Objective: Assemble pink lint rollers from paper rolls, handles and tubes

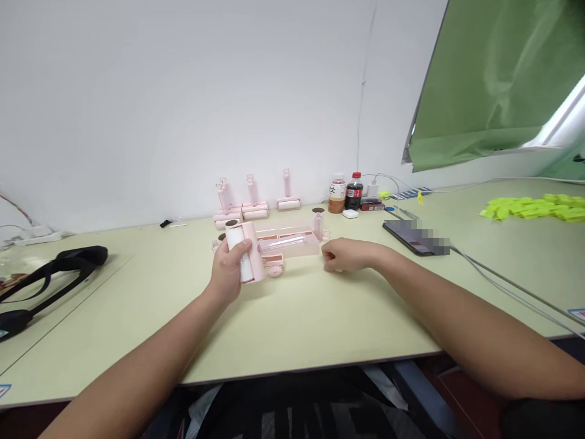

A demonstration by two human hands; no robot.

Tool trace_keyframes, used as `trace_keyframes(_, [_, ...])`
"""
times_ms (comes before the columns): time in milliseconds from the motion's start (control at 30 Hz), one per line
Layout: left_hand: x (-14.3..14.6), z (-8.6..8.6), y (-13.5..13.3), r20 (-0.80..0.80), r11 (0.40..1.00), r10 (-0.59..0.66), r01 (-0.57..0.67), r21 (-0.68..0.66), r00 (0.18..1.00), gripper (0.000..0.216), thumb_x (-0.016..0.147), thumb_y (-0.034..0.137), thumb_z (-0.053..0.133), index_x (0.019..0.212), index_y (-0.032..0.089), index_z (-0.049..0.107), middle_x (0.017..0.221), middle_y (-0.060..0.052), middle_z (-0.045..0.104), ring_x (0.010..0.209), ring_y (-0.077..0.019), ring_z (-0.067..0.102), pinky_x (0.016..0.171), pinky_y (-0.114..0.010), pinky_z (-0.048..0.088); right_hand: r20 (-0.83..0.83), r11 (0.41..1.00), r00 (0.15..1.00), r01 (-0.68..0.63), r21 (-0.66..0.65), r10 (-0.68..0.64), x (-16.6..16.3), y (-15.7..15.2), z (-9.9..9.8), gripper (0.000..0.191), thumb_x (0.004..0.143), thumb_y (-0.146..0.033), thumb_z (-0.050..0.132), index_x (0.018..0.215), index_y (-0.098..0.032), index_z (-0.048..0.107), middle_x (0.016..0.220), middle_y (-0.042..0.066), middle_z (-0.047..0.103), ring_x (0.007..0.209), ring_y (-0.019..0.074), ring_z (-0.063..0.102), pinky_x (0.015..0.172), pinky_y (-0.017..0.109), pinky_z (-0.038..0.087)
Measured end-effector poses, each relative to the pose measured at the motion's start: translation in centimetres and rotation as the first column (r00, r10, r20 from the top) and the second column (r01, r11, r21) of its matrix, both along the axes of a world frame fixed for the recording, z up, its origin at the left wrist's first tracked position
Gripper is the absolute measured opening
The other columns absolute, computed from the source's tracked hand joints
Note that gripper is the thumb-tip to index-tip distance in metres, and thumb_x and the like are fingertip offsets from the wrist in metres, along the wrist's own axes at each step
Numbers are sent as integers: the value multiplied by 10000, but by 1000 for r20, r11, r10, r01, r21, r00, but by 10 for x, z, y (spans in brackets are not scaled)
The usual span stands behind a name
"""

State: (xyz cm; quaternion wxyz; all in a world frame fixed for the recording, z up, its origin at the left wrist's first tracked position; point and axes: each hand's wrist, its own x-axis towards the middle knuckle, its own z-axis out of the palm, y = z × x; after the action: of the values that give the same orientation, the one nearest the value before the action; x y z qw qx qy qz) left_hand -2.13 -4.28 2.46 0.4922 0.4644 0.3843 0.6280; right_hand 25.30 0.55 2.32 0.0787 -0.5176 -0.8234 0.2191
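My left hand (pixel 228 268) is wrapped round the head of a pink lint roller (pixel 255 256) with a white paper roll. Its clear pink handle points right, towards my right hand (pixel 347 253). That hand is closed, fingers curled, just beyond the handle's end; anything inside it is hidden. Behind the handle lies a clear pink tray-like case (pixel 311 241). Below it are a small open pink box (pixel 276 261) and a round pink piece (pixel 275 272) on the table. A clear pink cylinder with a brown top (pixel 318 224) stands behind my right hand.
Several assembled lint rollers (pixel 253 207) stand along the wall. Two drink bottles (pixel 337 194), a white case (pixel 350 214) and a phone (pixel 414 238) with cables are to the right. Yellow-green pieces (pixel 534 207) lie far right. Black straps (pixel 59 274) rest at left.
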Motion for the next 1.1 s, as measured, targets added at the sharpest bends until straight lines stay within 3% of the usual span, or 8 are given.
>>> trace_keyframes(67, [0, 0, 0, 0, 1000, -6, 6, 0, 1000, 349, 641, 376, 732, 858, 184, 537, 674, 40, 576, 548, -109, 524, 534, -230, 428, -262, 996, 963, -74, -43, 60, -6, -4, 3, 172, 726, -307, 674, 652, -201, 560, 647, 6, 597, 533, 122, 482, 463, 250, 334])
trace_keyframes(167, [1, -1, -1, -11, 1000, -24, 24, -1, 1000, 353, 649, 375, 733, 871, 181, 537, 693, 31, 579, 580, -113, 537, 550, -226, 433, -685, 985, 727, -85, -152, -43, -18, -10, 5, 205, 777, -378, 653, 773, -194, 562, 690, -11, 580, 527, 92, 444, 475, 237, 346])
trace_keyframes(267, [2, -4, -1, -45, 999, -41, 40, -4, 998, 345, 668, 381, 726, 870, 179, 533, 703, 24, 570, 581, -113, 530, 538, -224, 427, -872, 964, 456, -99, -247, -177, -33, -15, 4, 270, 757, -416, 692, 803, -184, 562, 624, -29, 543, 504, 84, 427, 457, 226, 330])
trace_keyframes(333, [2, -6, -1, -77, 999, -42, 42, 1, 996, 336, 681, 389, 721, 863, 179, 532, 704, 25, 560, 568, -107, 514, 524, -219, 414, -909, 956, 361, -124, -267, -208, -40, -19, 3, 278, 747, -412, 713, 797, -179, 569, 601, -34, 530, 500, 84, 434, 449, 220, 325])
trace_keyframes(667, [1, -8, 1, -213, 1000, 5, -2, 13, 977, 378, 710, 442, 710, 936, 182, 558, 784, 8, 570, 651, -129, 513, 544, -223, 410, -936, 917, 275, -269, -294, -219, -43, -30, 6, 200, 814, -342, 680, 828, -153, 617, 758, 13, 603, 504, 69, 468, 409, 189, 355])
trace_keyframes(767, [0, -8, 2, -253, 999, 26, -20, 26, 967, 399, 708, 451, 713, 956, 177, 565, 826, -7, 591, 685, -145, 533, 572, -237, 419, -934, 848, 296, -425, -316, -200, -37, -29, 8, 253, 891, -390, 582, 973, -158, 640, 1047, 88, 649, 635, 126, 598, 454, 231, 474])
trace_keyframes(867, [-1, -8, 3, -253, 999, -2, 13, 43, 967, 411, 717, 447, 707, 989, 175, 562, 860, -20, 604, 721, -162, 554, 599, -251, 434, -944, 733, 282, -604, -314, -173, -31, -28, 9, 382, 950, -495, 446, 1114, -195, 615, 1332, 107, 552, 846, 208, 666, 604, 349, 577])
trace_keyframes(1100, [4, -11, 0, -263, 998, -25, 41, 56, 964, 388, 739, 436, 693, 1003, 184, 563, 848, -14, 624, 715, -166, 566, 602, -255, 444, -966, 642, 195, -721, -259, -171, -32, -26, 2, 580, 915, -657, 370, 1012, -150, 636, 1079, 112, 646, 807, 215, 668, 601, 352, 570])
